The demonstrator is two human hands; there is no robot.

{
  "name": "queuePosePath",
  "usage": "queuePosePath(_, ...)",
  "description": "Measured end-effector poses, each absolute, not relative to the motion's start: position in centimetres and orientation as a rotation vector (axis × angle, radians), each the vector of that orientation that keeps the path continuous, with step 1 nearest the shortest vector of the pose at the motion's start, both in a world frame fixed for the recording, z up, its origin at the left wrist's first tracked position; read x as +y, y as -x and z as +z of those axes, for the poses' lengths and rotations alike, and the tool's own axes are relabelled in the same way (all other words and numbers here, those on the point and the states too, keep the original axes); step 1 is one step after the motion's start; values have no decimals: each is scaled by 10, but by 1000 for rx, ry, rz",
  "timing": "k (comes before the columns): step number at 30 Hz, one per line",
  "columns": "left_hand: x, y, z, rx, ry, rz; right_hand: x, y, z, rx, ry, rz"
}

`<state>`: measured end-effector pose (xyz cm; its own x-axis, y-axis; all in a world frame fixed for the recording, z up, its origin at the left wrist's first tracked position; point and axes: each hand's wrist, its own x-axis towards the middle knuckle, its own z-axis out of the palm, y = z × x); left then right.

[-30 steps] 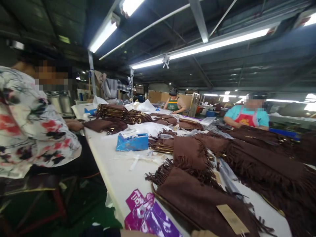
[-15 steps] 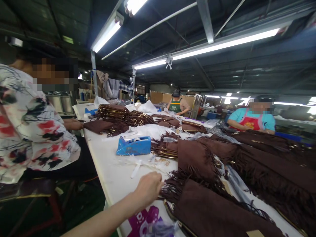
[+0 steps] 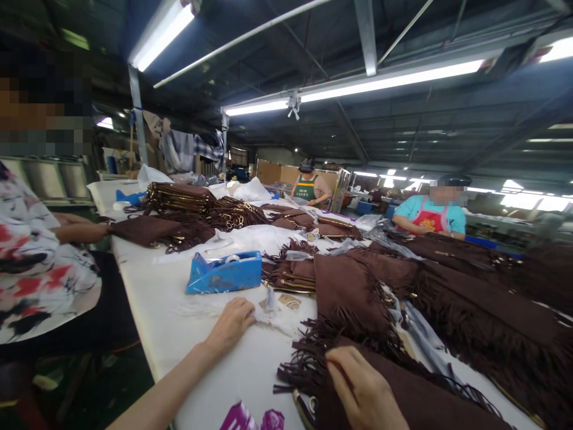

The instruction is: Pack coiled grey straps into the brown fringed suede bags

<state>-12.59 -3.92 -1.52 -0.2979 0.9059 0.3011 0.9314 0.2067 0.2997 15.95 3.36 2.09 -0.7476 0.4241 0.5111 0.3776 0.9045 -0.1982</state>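
Note:
My left hand (image 3: 231, 325) rests low over the white table (image 3: 179, 352), fingers bent and pressed together at a patch of thin white scraps (image 3: 282, 319). Whatever is under its fingertips is too small to make out. Just behind it stands a blue tape dispenser (image 3: 226, 272). My right hand (image 3: 362, 382) is over the nearest dark brown fringed bag (image 3: 416, 382), its fingers curled in and closed. What that hand holds, if anything, is hidden. Brown fringe and a gold zip edge stick out at the bag's left side.
More brown fringed bags (image 3: 349, 292) cover the table's right side, with clear plastic (image 3: 430, 340) between them. A stack of bags (image 3: 179, 198) lies at the far left. A co-worker (image 3: 40, 263) at left holds one bag; two other people work behind the table. Purple printed plastic (image 3: 250, 418) lies in front.
My left hand has moved left and back from the bag's fringe to the white scraps. My right hand has come into view over the bag. The view has turned slightly right.

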Motion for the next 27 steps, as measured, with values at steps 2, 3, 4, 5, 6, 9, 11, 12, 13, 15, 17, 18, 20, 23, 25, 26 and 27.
queuePosePath(2,-39,127,-17,-2377,1833,-706,51,-114,18,-2461,717,184)
queuePosePath(3,-39,128,-17,-2372,1835,-721,59,-94,15,-2454,777,159)
queuePosePath(4,-39,129,-18,-2368,1837,-734,65,-77,12,-2451,812,137)
queuePosePath(5,-39,129,-18,-2364,1839,-747,71,-64,9,-2463,827,98)
queuePosePath(6,-38,129,-19,-2362,1841,-758,75,-54,6,-2484,821,62)
queuePosePath(9,-36,130,-20,-2384,1846,-769,83,-42,-2,-2575,771,-52)
queuePosePath(11,-34,131,-20,-2415,1839,-742,86,-44,-5,-2628,738,-144)
queuePosePath(12,-33,131,-21,-2430,1831,-721,87,-47,-5,-2642,729,-190)
queuePosePath(13,-33,132,-21,-2439,1827,-700,89,-52,-5,-2649,724,-235)
queuePosePath(15,-32,132,-21,-2444,1823,-666,95,-65,-2,-2635,740,-320)
queuePosePath(17,-31,132,-19,-2436,1835,-644,104,-84,3,-2597,778,-396)
queuePosePath(18,-32,131,-18,-2432,1838,-631,110,-96,6,-2574,800,-430)
queuePosePath(20,-32,130,-16,-2428,1835,-609,120,-125,14,-2525,849,-490)
queuePosePath(23,-34,132,-17,-2398,1837,-614,127,-177,28,-2432,949,-567)
queuePosePath(25,-35,138,-21,-2352,1863,-666,123,-212,37,-2361,1020,-607)
queuePosePath(26,-35,140,-24,-2323,1882,-694,118,-227,41,-2328,1050,-615)
queuePosePath(27,-35,142,-26,-2282,1878,-723,110,-242,44,-2299,1073,-606)
